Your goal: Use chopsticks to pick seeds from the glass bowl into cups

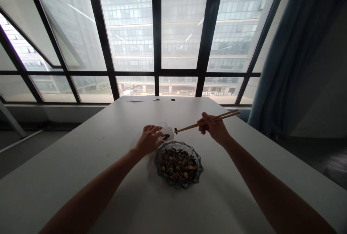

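My left hand (149, 139) is closed on a small whitish plastic cup (169, 131), tilted toward me beside the far rim of the bowl. A few dark pieces (166, 137) lie inside the cup. Between the fingers of my right hand (213, 128) is a pair of wooden chopsticks (193, 125), pointing left. At their tips, just right of the cup, is a small dark seed-like piece (176, 130). Below both hands stands a scalloped glass bowl (200, 170), filled with a mix of striped seeds, dark seeds and some tan nut-like pieces (179, 165).
The bowl stands on a long white table (121, 125). Sheets of paper (138, 98) lie at its far left end, near two dark round spots. Large black-framed windows (157, 28) rise behind it, and a blue curtain (282, 57) hangs on the right.
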`<state>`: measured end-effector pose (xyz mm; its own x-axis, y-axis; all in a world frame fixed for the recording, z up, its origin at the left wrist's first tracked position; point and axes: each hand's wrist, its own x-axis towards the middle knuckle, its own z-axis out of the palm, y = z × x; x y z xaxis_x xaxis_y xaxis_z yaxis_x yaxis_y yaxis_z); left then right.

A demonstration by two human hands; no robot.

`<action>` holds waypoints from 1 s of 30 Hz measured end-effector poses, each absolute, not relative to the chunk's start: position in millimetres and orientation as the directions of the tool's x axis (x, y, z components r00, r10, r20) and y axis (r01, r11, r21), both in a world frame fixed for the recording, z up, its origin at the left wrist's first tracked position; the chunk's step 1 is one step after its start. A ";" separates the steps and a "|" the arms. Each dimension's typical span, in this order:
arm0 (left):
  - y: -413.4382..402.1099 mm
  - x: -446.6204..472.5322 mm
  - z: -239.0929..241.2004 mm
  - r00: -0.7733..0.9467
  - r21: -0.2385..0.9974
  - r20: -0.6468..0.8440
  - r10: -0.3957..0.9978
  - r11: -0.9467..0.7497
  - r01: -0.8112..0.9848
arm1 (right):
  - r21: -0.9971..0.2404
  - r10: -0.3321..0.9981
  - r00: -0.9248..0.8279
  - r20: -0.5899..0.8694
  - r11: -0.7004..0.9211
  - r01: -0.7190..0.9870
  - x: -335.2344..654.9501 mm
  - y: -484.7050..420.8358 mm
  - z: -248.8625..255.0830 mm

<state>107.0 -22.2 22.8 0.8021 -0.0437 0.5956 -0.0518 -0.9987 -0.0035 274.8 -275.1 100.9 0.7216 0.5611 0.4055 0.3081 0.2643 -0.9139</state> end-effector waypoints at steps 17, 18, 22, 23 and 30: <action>-27.7 106.5 24.1 0.802 0.026 0.598 -0.013 -0.999 -0.035 | -0.907 0.633 0.670 0.388 0.131 0.401 258.5 -256.7 82.2; -28.2 106.3 25.0 0.807 0.034 0.591 -0.003 -0.999 -0.029 | -0.902 0.627 0.669 0.398 0.134 0.411 258.6 -259.2 86.0; -29.9 105.2 28.5 0.834 0.072 0.550 0.040 -0.997 0.000 | -0.899 0.682 0.626 0.378 0.110 0.423 259.2 -270.1 100.1; -30.4 105.0 29.0 0.842 0.080 0.537 0.050 -0.997 0.008 | -0.900 0.712 0.603 0.359 0.093 0.427 259.0 -272.2 102.3; -31.0 99.9 30.4 0.879 0.118 0.469 0.084 -0.993 0.032 | -0.865 0.855 0.456 0.246 -0.018 0.501 250.1 -277.9 106.4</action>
<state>99.9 -31.0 30.4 0.8794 0.0841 0.4686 0.0321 -0.9925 0.1177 250.1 -277.9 106.4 0.4564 0.8550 0.2464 0.5011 -0.0182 -0.8652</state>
